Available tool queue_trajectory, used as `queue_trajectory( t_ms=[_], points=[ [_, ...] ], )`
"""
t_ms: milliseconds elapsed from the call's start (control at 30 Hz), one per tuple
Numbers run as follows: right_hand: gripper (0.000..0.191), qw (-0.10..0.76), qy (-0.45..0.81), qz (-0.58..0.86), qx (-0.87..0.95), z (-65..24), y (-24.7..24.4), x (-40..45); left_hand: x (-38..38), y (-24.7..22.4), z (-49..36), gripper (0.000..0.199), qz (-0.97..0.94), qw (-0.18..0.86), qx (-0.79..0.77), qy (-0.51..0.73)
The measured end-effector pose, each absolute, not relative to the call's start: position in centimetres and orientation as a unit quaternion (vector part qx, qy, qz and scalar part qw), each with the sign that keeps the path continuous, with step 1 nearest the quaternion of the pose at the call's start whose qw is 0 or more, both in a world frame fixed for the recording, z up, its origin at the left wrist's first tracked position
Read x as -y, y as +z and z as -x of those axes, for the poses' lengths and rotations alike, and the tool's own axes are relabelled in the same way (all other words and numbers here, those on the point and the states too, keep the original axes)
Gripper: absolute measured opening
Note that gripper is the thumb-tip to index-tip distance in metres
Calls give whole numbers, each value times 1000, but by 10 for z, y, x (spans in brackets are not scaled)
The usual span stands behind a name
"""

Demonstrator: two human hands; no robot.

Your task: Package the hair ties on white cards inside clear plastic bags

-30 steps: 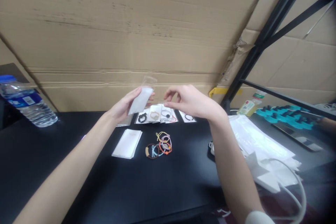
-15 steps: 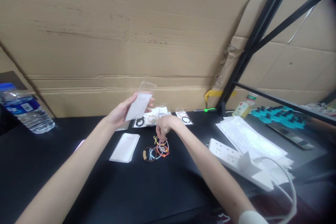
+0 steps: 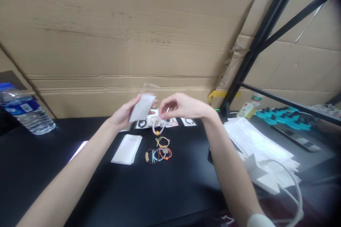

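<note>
My left hand (image 3: pixel 124 115) holds a white card in a clear bag (image 3: pixel 142 108), its transparent flap standing up above the card. To the right of it, my right hand (image 3: pixel 177 106) pinches a pale pink band with a yellow bead (image 3: pixel 157 132), which hangs below the fingertips. On the black table under it lie a yellow band (image 3: pixel 163 142), an orange band (image 3: pixel 166 154), a light blue one (image 3: pixel 153 156) and a brown one with a tan piece (image 3: pixel 147 156). A stack of white cards (image 3: pixel 126 149) lies left of these bands.
Bagged cards with bands (image 3: pixel 188 121) lie behind my hands, against a cardboard wall (image 3: pixel 119 42). At the far left stands a water bottle (image 3: pixel 26 110). White sheets (image 3: pixel 255 142), a white cable (image 3: pixel 297 188) and a black metal frame (image 3: pixel 247 56) are on the right.
My right hand has risen from the pile of bands toward the bagged card, lifting the pale pink band off the table. My left hand has hardly moved.
</note>
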State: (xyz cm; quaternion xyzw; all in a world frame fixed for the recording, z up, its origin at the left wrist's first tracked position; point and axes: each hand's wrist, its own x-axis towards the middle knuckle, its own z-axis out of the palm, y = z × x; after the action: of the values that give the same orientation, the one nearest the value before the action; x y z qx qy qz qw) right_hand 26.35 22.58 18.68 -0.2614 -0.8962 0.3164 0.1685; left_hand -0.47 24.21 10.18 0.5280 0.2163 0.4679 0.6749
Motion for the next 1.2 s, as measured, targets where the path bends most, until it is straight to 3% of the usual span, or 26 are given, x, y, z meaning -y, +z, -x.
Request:
queue_trajectory(
  t_ms=[167,333,600,867,1067,1200],
  points=[
    [24,414,244,297,825,-266,195,-219,-248,88,4,50,-516,709,-187,443],
    [20,503,159,318,788,-256,189,-226,-244,84,-3,47,-517,708,-187,444],
    [11,444,112,355,815,-240,179,-227,-245,80,-8,47,-516,704,-172,457],
    [15,437,118,360,816,-243,182,-224,-249,76,-9,56,-492,756,-148,406],
    [21,399,129,369,830,-236,179,-219,-244,76,-15,36,-470,758,-134,431],
    [22,386,125,370,836,-232,176,-218,-242,77,-20,39,-464,774,-119,414]
  ],
)
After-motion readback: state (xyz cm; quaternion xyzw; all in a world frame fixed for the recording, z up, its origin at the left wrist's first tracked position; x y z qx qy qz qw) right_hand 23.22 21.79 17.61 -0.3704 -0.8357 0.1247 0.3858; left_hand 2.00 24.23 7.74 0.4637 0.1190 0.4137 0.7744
